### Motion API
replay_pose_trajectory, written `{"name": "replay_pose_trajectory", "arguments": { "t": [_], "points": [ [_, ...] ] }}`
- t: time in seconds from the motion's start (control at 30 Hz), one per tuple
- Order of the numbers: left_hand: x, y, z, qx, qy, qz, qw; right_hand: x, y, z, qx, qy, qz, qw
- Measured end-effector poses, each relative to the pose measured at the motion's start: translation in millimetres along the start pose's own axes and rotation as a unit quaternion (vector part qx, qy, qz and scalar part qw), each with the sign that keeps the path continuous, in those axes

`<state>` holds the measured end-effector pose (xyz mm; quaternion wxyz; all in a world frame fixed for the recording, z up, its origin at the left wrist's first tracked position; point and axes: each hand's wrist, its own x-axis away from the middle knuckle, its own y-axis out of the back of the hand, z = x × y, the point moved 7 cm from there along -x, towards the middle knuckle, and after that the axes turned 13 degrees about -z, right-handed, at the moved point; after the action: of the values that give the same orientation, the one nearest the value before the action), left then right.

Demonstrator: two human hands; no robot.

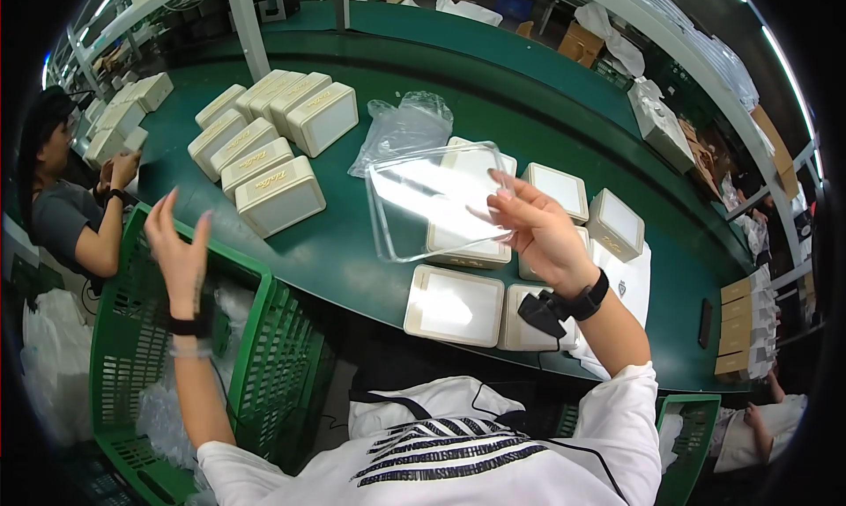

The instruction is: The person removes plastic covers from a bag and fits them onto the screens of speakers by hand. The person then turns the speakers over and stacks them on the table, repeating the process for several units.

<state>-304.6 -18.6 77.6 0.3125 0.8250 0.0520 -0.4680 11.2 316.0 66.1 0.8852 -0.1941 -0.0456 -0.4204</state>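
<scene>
My right hand (539, 228) pinches the right edge of a clear plastic cover (407, 208), rectangular with a raised rim, tilted above the bench. Beneath and around it sit several cream boxes with pale flat faces, among them a front box (454, 305) and a right-hand box (616, 224). My left hand (181, 246) is raised over a green crate (269, 308), fingers spread and holding nothing. Inside that crate lie crumpled clear plastic bags (167, 418). Another clear plastic bag (405, 129) rests on the bench behind the cover.
Rows of cream boxes (280, 198) with gold lettering stand on the green bench (352, 268) at left. A co-worker (75, 180) handles something at the far left. A dark phone (705, 323) and stacked cartons (745, 330) are at right. A metal post (247, 30) rises behind.
</scene>
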Motion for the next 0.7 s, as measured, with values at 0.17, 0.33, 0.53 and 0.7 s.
{"name": "replay_pose_trajectory", "arguments": {
  "t": [0.17, 0.33, 0.53, 0.7],
  "points": [
    [45, -31, -177, 0.666, 0.083, 0.159, 0.724, 23, -40, -29, -0.121, -0.141, 0.088, 0.979],
    [45, -42, -200, 0.697, 0.016, 0.195, 0.69, 42, -52, -41, -0.06, -0.136, 0.133, 0.98],
    [45, -33, -194, 0.71, -0.003, 0.179, 0.681, 50, -39, 20, 0.273, 0.421, 0.145, 0.853],
    [61, -34, -204, 0.697, -0.015, 0.232, 0.679, 63, -52, 2, 0.401, 0.423, 0.263, 0.769]
  ]
}}
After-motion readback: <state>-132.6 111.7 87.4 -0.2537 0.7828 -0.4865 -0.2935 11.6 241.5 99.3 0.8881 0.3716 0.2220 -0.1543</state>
